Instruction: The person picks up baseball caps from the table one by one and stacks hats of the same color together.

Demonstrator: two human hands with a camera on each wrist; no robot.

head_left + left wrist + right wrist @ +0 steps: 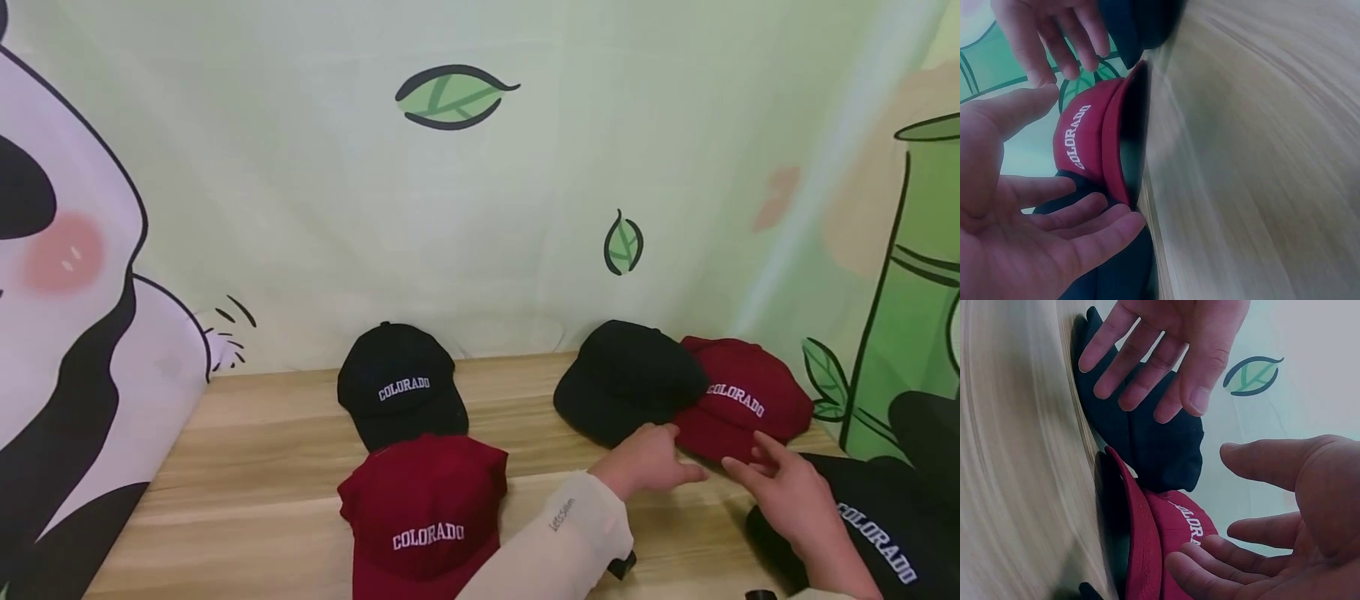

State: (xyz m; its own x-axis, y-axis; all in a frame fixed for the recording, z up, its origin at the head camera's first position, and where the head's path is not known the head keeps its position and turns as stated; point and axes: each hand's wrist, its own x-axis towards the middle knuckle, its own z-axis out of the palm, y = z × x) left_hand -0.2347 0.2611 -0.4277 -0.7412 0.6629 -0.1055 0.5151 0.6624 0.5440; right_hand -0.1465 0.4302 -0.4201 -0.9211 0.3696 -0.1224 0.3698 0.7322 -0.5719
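Note:
My left hand (654, 460) hovers in front of the black cap (626, 379) at the back right, fingers spread and holding nothing. Facing it, my right hand (787, 492) is also spread and empty, near the brim of a red cap (750, 392) lettered COLORADO. That red cap leans against the black one, which overlaps its left side. In the left wrist view the red cap (1085, 128) shows beyond the palm. In the right wrist view the black cap (1160, 437) is behind my left fingers. Another black COLORADO cap (892, 525) lies beneath and beside my right hand.
On the left of the wooden table (225, 467) sit a black COLORADO cap (401, 379) and, in front of it, a red COLORADO cap (427, 517) partly behind my left sleeve (562, 533). A printed cloth (315, 208) with a panda and leaves hangs behind the table.

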